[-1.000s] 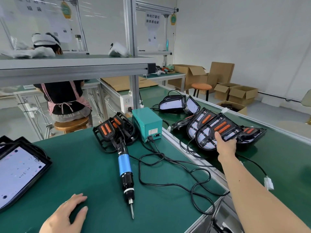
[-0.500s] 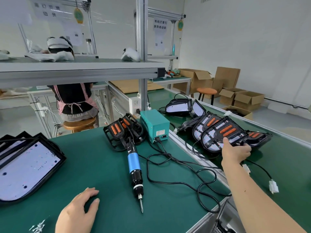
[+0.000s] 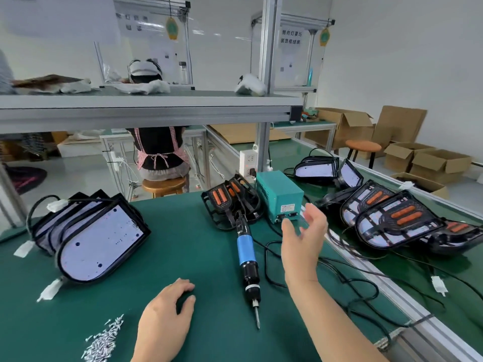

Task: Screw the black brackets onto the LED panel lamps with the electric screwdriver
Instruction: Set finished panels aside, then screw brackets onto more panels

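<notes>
The electric screwdriver (image 3: pixel 247 262), blue and black, lies on the green bench with its bit toward me. My right hand (image 3: pixel 303 241) hovers open just right of it, holding nothing. My left hand (image 3: pixel 167 317) rests palm down on the bench, fingers loosely curled, empty. A stack of LED panel lamps (image 3: pixel 88 236) leans at the left, white faces up. Black brackets with orange inserts (image 3: pixel 230 199) sit behind the screwdriver. Finished lamps with brackets (image 3: pixel 400 223) lie on the conveyor at right. A pile of small screws (image 3: pixel 104 340) lies near my left hand.
A teal power box (image 3: pixel 279 194) stands behind the screwdriver, its black cable (image 3: pixel 339 280) looping over the bench toward the right edge. An aluminium post (image 3: pixel 262 142) and overhead shelf (image 3: pixel 146 105) stand ahead. Another person sits on a stool (image 3: pixel 163 185) beyond. Cardboard boxes (image 3: pixel 428 160) stand far right.
My right hand has let go of the bracketed lamp on the conveyor and moved left, now open in the air beside the screwdriver. My view has shifted left; the left hand stays down.
</notes>
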The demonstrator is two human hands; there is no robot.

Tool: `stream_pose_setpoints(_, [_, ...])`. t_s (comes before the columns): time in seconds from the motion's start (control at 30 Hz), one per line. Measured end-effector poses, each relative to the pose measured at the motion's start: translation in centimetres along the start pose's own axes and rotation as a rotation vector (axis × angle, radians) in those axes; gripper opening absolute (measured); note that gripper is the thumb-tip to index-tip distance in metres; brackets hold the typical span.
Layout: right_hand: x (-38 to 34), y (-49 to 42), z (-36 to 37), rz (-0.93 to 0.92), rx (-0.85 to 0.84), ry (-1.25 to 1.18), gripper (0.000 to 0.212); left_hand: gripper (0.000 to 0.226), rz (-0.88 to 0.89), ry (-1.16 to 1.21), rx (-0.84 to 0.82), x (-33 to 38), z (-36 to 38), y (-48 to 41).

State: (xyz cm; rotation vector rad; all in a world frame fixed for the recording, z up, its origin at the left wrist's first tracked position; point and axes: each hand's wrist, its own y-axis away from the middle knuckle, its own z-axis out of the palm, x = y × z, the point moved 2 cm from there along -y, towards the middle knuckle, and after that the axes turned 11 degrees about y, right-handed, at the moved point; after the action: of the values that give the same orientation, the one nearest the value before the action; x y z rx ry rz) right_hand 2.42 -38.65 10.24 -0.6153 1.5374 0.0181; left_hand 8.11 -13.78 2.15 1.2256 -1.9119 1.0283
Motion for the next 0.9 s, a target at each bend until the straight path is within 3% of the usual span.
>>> stream_pose_setpoints(0.3, [-1.1, 9.4, 9.5, -0.032, -0.450, 0.108, 0.049, 0.022, -0.010, -0.039, -0.016, 0.5, -0.4, 0.1])
stream_pose_setpoints(0.5, [0.6, 11.6, 11.8, -0.006, -0.598, 0.244, 0.051, 0.019, -0.027, -0.005, -0.004, 0.7, -0.4, 0.1])
stream_pose_setpoints(0.67, [1.9, 11.6, 12.5, -0.028, -0.688, 0.321, 0.032, 0.020, -0.035, 0.031, -0.024, 0.8, -0.3, 0.1])
stream_pose_setpoints(0.77, [2.2, 11.6, 12.9, -0.059, -0.692, 0.337, 0.024, 0.025, -0.057, 0.091, 0.089, 1.1, -1.0, -0.1])
stream_pose_setpoints(0.9, [2.6, 11.7, 13.5, -0.059, -0.743, 0.347, 0.020, 0.025, -0.037, 0.004, 0.385, 1.6, -5.4, -3.9])
